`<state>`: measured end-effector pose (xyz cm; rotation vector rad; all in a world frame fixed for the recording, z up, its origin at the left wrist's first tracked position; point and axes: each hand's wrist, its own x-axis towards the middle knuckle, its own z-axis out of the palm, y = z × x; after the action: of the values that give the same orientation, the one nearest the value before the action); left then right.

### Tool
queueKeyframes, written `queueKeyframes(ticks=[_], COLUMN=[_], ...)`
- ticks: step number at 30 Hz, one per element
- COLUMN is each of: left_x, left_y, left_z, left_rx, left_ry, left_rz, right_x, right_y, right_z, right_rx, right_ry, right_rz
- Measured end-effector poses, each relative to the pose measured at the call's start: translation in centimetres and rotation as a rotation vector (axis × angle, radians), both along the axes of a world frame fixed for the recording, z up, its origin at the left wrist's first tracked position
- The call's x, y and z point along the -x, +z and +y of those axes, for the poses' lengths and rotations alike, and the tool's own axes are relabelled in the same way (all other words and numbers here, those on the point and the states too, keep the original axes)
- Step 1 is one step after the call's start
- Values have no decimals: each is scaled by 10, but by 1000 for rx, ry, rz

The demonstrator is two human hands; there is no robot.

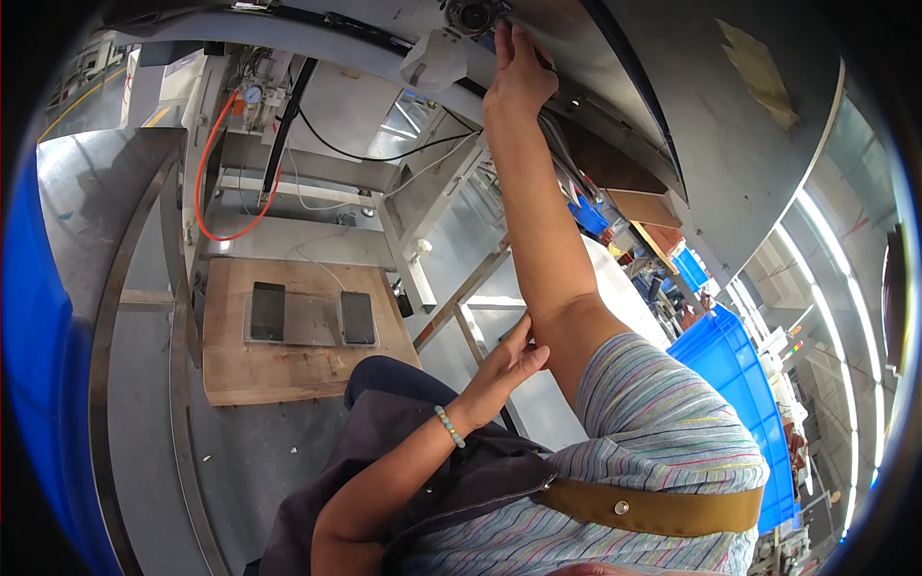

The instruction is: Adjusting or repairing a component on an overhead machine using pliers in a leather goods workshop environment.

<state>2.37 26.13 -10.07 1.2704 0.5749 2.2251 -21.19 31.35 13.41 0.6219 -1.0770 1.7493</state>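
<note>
My right arm stretches upward to a grey metal machine. Its hand (pixel 521 72) is at the machine's underside, with two fingers extended beside a round dark fitting (pixel 471 14); whether the fingertips touch it I cannot tell. To the left of that hand, a pale angular block (pixel 434 60) juts from the machine. My left hand (pixel 504 370), with a beaded bracelet (pixel 449 427) at the wrist, rests by my right elbow, fingers extended and thumb apart. Some of its fingertips are hidden behind the arm. I see nothing held in it.
Below lies a wooden board (pixel 226 360) with two dark rectangular pads (pixel 268 312) on a plate. An orange hose (pixel 199 192) loops beside a pressure gauge (pixel 253 94). A curved metal surface (pixel 106 192) is at left, a blue crate (pixel 730 374) at right.
</note>
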Motion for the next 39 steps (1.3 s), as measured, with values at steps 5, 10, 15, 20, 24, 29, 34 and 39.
queueKeyframes(ticks=[5, 10, 15, 20, 24, 29, 34, 39], left_x=[1, 2, 2, 2, 1, 3, 3, 1], left_y=[3, 1, 1, 1, -1, 1, 0, 4], left_z=[-2, -1, -2, -4, -1, -3, -1, -3], left_rx=[-12, -4, -9, -2, -1, -5, 2, -11], left_ry=[6, -13, 17, 13, 6, 16, 14, 15], left_rz=[-4, -14, -4, -5, 4, 7, 5, -2], right_x=[8, 12, 15, 10, 10, 11, 8, 5], right_y=[4, 4, 4, -1, 1, 2, 3, 10], right_z=[8, 11, 13, 9, 10, 9, 7, 9], right_rx=[-25, -51, -24, -14, -29, -20, -21, -60], right_ry=[18, -2, 17, 19, -5, -18, -37, -34], right_rz=[35, 89, 76, 72, 68, 78, 59, 35])
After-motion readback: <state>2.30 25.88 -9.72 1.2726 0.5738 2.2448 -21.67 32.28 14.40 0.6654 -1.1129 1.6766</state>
